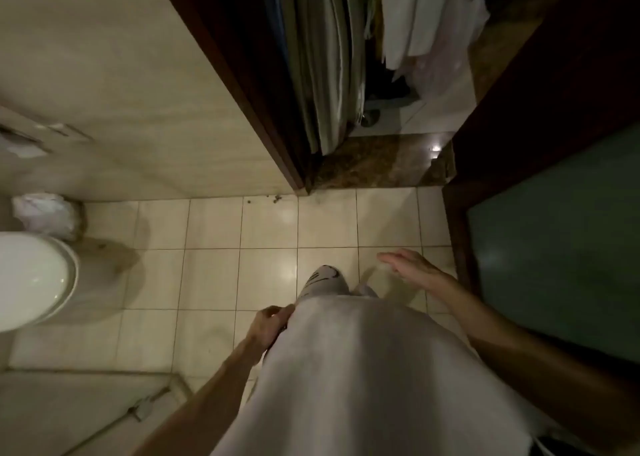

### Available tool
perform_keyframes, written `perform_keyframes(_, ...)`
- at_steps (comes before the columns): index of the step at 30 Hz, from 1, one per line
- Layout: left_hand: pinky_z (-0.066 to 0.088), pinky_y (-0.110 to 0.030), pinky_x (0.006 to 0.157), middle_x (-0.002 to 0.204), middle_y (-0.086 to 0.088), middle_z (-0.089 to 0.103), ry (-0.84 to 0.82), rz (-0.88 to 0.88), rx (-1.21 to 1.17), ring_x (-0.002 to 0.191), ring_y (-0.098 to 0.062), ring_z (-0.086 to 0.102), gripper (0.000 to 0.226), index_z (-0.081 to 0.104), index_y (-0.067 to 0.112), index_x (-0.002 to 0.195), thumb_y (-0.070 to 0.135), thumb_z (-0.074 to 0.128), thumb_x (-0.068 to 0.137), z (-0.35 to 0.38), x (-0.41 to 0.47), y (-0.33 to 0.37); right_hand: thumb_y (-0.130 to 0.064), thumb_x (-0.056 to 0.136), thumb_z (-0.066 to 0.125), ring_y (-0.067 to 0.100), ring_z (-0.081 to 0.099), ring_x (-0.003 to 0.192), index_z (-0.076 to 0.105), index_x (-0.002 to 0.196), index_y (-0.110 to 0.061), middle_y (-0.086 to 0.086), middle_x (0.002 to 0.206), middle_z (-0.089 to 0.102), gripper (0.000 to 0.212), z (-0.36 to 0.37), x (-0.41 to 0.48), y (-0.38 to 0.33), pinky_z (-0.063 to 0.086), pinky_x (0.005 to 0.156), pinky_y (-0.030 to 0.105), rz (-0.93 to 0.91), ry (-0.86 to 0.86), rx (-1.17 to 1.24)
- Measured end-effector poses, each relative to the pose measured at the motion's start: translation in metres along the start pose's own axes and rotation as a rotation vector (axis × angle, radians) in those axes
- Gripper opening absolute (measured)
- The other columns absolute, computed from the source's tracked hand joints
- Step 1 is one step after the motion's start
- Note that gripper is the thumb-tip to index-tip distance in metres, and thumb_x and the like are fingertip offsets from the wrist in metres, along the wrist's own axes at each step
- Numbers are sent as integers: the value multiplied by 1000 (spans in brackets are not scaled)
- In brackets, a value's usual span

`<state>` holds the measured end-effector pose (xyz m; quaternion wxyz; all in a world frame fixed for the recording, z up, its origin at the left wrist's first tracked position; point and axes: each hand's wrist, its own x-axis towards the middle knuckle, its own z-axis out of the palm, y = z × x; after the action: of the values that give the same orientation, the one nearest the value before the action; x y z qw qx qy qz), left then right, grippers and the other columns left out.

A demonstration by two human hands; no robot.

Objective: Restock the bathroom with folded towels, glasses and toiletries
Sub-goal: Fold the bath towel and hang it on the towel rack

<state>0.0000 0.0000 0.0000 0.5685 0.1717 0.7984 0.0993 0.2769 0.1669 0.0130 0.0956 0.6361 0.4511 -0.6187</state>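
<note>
Right hand (410, 269) open; footwear (324, 280) markings illegible.

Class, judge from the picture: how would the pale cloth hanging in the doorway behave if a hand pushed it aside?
The hanging cloth would probably give way limply, since it falls in long soft folds. Its lower edge seems to hang free above the stone threshold, so it would likely swing back. Its many layers suggest some weight.

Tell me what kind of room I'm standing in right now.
Most likely a bathroom: a toilet sits at the left, a small lined bin stands beside it against the wall, and the floor is laid with pale tiles.
</note>
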Motion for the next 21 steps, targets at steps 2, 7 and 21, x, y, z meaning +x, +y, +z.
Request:
perform_keyframes(2, 42, -22, 57, 74, 3, 66, 9, -21, -8, 70, -13, 59, 27, 65, 13, 80, 35, 64, 94, -6, 13, 15, -64, 87, 56, 19, 59, 104, 53, 126, -23, 2, 122, 59, 57, -13, 14, -26, 50, 84, 36, -29, -11, 29)
perform_keyframes(7, 45, -25, 60, 70, 2, 69, 9, 4, 25, 66, -16, 63, 27, 70, 13, 91, 40, 70, 89, -21, 70, 103, -52, 91, 60, 19, 63, 89, 56, 116, -23, 4, 105, 65, 38, -47, 48, -72, 49, 69, 30, -34, 32, 100)
perform_keyframes(21, 49, -33, 69, 84, 3, 62, 229, 1014, 833, 79, -17, 62, 27, 62, 23, 94, 45, 50, 100, -78, 69, 551, -20, 94, 64, 6, 56, 62, 63, 109, -9, 4, 82, 61, 18, -230, 81, -279, 42, 48, 11, -448, 330, 457)
